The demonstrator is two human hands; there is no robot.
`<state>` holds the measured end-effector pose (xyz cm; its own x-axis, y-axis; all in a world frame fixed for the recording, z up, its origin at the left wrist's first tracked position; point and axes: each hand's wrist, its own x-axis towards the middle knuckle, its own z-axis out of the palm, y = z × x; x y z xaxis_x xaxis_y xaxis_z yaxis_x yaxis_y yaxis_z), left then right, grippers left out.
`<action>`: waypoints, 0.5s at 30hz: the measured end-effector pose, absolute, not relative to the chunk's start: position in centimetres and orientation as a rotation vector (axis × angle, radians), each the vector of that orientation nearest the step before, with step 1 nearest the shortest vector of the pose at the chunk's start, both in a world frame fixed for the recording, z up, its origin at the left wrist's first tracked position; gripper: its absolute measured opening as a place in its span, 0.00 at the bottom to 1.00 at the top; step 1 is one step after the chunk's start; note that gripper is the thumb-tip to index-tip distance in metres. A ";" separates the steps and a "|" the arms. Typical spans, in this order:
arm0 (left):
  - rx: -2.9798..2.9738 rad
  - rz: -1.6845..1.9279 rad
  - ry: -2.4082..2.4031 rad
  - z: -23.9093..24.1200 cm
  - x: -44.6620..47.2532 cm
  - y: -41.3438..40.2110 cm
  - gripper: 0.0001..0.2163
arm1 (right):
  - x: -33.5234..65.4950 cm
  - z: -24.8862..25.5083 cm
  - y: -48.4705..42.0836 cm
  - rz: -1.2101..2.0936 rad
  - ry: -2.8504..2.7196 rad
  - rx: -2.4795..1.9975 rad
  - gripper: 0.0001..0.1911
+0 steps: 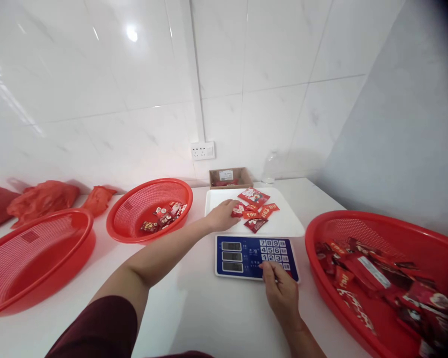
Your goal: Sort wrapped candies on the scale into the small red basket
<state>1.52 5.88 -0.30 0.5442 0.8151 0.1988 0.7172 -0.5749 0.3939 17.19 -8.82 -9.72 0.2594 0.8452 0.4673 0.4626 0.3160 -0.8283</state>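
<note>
Right hand (281, 293) is around 1 o'clock, fingertips at the lower edge of the digital scale's keypad (271, 257), fingers curled in pretty narrow; can't tell if anything's in there. Red plastic basket (406, 241) at 2 has a load of mixed snack packets (366, 271). Left hand (222, 217) is up near 12 over the white weighing pan (283, 223), fingertips on a small red packet (238, 209) at the 9 o'clock side of a little pile (266, 211); can't tell if it's actually gripped. Just behind the pan, cardboard box (245, 177) at 12.
</note>
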 end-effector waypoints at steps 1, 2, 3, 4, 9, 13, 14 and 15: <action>2.533 0.487 1.297 -0.5 1.8 6.1 0.22 | 17.2 -9.7 -8.9 0.404 -1.380 -1.309 0.19; 2.549 0.453 1.314 -0.6 2.0 6.3 0.22 | 17.1 -9.7 -8.9 0.407 -1.384 -1.300 0.19; 2.566 0.427 1.330 -0.7 2.1 6.5 0.22 | 17.0 -9.6 -8.9 0.410 -1.387 -1.292 0.19; 2.584 0.409 1.346 -0.7 2.2 6.6 0.22 | 17.0 -9.6 -9.0 0.413 -1.390 -1.286 0.19; 2.655 0.409 1.466 1.0 0.4 6.5 0.24 | 16.7 -9.3 -9.3 0.491 -1.337 -1.284 0.19; 2.628 0.464 1.706 3.8 -4.4 6.1 0.25 | 16.6 -9.1 -9.5 0.544 -1.291 -1.257 0.20; 2.609 0.467 1.774 4.3 -5.9 6.1 0.24 | 16.6 -9.0 -9.5 0.547 -1.289 -1.251 0.20; 2.584 0.461 1.844 4.8 -7.5 6.0 0.24 | 16.6 -9.0 -9.5 0.548 -1.289 -1.249 0.20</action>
<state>-7.50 6.02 4.79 0.2984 0.9156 0.2695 0.9347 -0.3375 0.1114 16.56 -9.50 -9.04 0.2753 0.8733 0.4019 0.3164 0.3125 -0.8957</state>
